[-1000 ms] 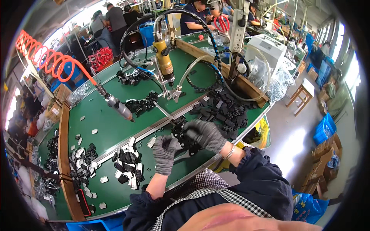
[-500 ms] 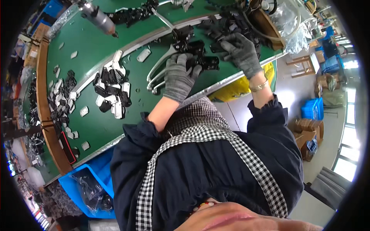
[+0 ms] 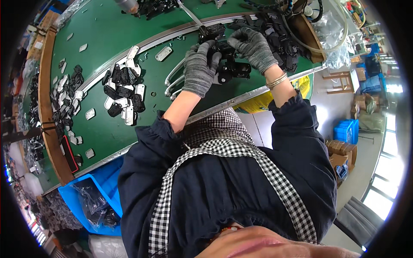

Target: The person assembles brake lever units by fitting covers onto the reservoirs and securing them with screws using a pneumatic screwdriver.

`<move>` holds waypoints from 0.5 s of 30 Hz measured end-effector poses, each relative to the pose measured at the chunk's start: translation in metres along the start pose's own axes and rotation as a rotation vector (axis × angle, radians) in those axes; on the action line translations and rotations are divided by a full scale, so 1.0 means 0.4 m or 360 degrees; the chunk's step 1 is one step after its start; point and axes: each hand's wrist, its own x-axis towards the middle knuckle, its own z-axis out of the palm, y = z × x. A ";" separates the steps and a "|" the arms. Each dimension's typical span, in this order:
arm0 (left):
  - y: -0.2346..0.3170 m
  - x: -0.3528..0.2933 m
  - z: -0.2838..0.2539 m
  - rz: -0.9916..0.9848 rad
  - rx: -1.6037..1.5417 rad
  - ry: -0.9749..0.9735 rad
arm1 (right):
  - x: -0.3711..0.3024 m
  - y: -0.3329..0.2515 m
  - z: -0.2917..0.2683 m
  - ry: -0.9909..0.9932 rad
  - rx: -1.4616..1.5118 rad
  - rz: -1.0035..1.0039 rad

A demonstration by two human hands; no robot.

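A black plastic part is being gripped by both gloved hands above the near edge of the green workbench. The left hand is being closed around the part's left side, while the right hand is being pinched onto its top with curled fingers. A pile of black and white pieces is being left near the bench's middle, well apart. A blue bin is being kept below the bench's near-left corner.
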 end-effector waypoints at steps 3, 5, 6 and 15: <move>0.000 -0.010 0.004 0.0011 -0.0037 -0.0067 | 0.002 0.015 0.007 0.0077 -0.0354 -0.0223; 0.004 -0.012 0.007 -0.0075 -0.0333 -0.0031 | 0.007 0.025 0.006 0.0095 -0.0532 -0.0430; 0.004 -0.008 0.007 -0.0082 -0.0327 -0.0033 | 0.010 0.031 0.004 0.0101 -0.0510 -0.0436; -0.005 0.003 -0.060 0.0002 -0.0034 0.0037 | 0.031 0.082 -0.058 0.0337 0.0084 -0.0494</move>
